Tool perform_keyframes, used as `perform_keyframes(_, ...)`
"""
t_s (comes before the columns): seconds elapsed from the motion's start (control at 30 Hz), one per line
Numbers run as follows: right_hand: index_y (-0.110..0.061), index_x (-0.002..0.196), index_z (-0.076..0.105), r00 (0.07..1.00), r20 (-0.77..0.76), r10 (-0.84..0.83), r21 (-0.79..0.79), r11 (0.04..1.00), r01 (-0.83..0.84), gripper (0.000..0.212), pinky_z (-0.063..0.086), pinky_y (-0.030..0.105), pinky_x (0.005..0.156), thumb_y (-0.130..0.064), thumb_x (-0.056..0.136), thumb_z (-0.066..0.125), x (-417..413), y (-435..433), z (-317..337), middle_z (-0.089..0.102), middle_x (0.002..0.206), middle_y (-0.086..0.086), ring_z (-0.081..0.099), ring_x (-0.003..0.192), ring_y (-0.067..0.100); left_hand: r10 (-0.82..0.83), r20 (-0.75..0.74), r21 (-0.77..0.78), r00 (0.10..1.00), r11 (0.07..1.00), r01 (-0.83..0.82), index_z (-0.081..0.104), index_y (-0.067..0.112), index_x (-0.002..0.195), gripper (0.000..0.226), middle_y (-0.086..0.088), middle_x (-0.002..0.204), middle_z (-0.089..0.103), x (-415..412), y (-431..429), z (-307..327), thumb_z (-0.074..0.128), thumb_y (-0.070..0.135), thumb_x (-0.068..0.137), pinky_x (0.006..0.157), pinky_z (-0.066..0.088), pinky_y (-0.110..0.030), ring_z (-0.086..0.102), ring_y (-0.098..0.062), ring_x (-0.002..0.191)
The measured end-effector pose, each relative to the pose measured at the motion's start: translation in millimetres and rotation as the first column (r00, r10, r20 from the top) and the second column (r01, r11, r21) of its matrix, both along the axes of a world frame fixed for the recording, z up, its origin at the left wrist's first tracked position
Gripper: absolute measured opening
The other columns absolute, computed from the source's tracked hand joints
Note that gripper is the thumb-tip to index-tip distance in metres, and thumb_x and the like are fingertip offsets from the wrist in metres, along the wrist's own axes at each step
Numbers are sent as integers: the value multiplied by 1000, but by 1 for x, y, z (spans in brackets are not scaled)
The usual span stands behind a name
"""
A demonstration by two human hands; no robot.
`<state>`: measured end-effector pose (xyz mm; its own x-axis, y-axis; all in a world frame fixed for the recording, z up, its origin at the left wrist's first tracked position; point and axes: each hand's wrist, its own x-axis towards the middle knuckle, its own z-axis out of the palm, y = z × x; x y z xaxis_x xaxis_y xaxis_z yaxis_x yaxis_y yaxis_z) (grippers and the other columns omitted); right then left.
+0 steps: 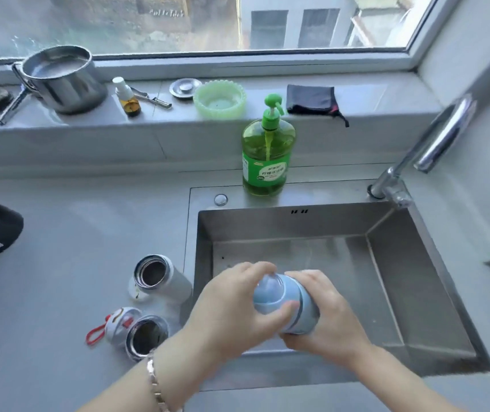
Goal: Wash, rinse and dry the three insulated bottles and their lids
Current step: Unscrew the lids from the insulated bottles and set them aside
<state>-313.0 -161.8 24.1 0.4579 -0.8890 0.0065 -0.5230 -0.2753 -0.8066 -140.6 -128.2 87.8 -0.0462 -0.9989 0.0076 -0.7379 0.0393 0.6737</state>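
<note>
Plainly the pale blue insulated bottle [303, 316] is the thing in hand, held tilted above the near side of the square stainless-steel sink [267, 224], its domed pale blue lid [267, 289] pointing up and away from the person; the left grip [228, 310] curls round that lid, thumb laid across its near side, while the right grip [327, 316] wraps the bottle's body lower down; I judge this to be the opening step, twisting the last lid off before any washing, since no water runs from the curved chrome tap [434, 138]; the next move calls for a firm counter-twist, body held steady and lid turned, then somewhere close to set the lid down; just left of the sink, on the grey desk [74, 233], stand a white bottle with an open steel mouth [160, 278] and, nearer the person, a second open steel-mouthed bottle [147, 337] with a white lid with a red loop [116, 324] just beside it; a green pump bottle of dish soap [267, 156] waits on the sink's far rim.
</note>
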Motion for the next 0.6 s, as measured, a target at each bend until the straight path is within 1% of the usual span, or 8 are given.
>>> perform_keyframes(0.03, -35, 115, 55, 1000, -10, -18, 18, 1000, 19, 73, 49, 22, 76, -43, 44, 68, -1, 6, -4, 51, 112, -19, 54, 97, 2, 32, 35, 44, 999, 998, -33, 53, 34, 117, 57, 14, 107, 59, -4, 6, -1, 49, 69, 72, 84, 43, -21, 55, -8, 98)
perform_keyframes(0.1, -33, 117, 55, 1000, -14, -7, 67, 998, 8, 76, 50, 25, 78, -43, 42, 67, -3, 14, -8, 48, 113, -21, 53, 99, 1, -67, 91, 200, 994, 979, 48, 41, 39, 128, 57, 9, 122, 55, -2, 15, 0, 44, 70, 81, 86, 39, -22, 51, -12, 110)
perform_keyframes(0.2, -53, 109, 49, 996, 34, 78, 155, 984, -82, 71, 47, 22, 81, -39, 42, 71, -6, 17, -4, 50, 109, -23, 53, 100, -2, -240, -83, 391, 967, 885, 253, 15, 64, 131, 74, 28, 148, 18, 13, 15, 14, 64, 58, 75, 101, 30, -15, 29, 7, 129)
perform_keyframes(0.23, -57, 106, 48, 992, 56, 115, 181, 976, -123, 72, 46, 18, 81, -35, 43, 73, -8, 17, -2, 50, 107, -23, 53, 100, -1, -334, -92, 404, 938, 849, 342, 14, 68, 127, 81, 37, 144, 10, 19, 16, 20, 72, 48, 73, 103, 30, -14, 24, 11, 130)
perform_keyframes(0.3, -60, 106, 45, 979, 87, 182, 198, 960, -196, 77, 43, 13, 79, -26, 44, 77, -9, 16, 2, 49, 106, -23, 53, 99, 2, -436, 14, 289, 900, 863, 414, 21, 62, 122, 80, 38, 136, 20, 28, 23, 16, 72, 28, 70, 95, 45, -26, 35, 7, 123)
perform_keyframes(0.4, -55, 108, 46, 968, 40, 250, 176, 951, -253, 73, 48, 23, 78, -30, 47, 75, -7, 15, 7, 48, 105, -24, 54, 97, 5, -311, 92, 143, 946, 944, 297, 30, 53, 120, 72, 27, 123, 39, 28, 33, 9, 64, 29, 61, 74, 53, -35, 48, 1, 101)
perform_keyframes(0.5, -49, 111, 46, 966, -72, 247, 167, 958, -233, 69, 50, 31, 78, -34, 49, 72, -14, 15, 4, 47, 106, -26, 55, 95, 3, -142, 114, 95, 983, 987, 132, 31, 52, 118, 69, 27, 117, 41, 32, 48, 4, 60, 46, 56, 73, 51, -30, 48, -1, 95)
perform_keyframes(0.6, -57, 109, 39, 966, -166, 197, 253, 956, -151, 71, 48, 28, 83, -40, 46, 69, -29, 14, -1, 45, 108, -29, 53, 99, 2, 86, 60, 133, 995, 987, -93, 34, 51, 115, 70, 29, 110, 44, 40, 68, -3, 69, 44, 54, 75, 45, -21, 45, 7, 99)
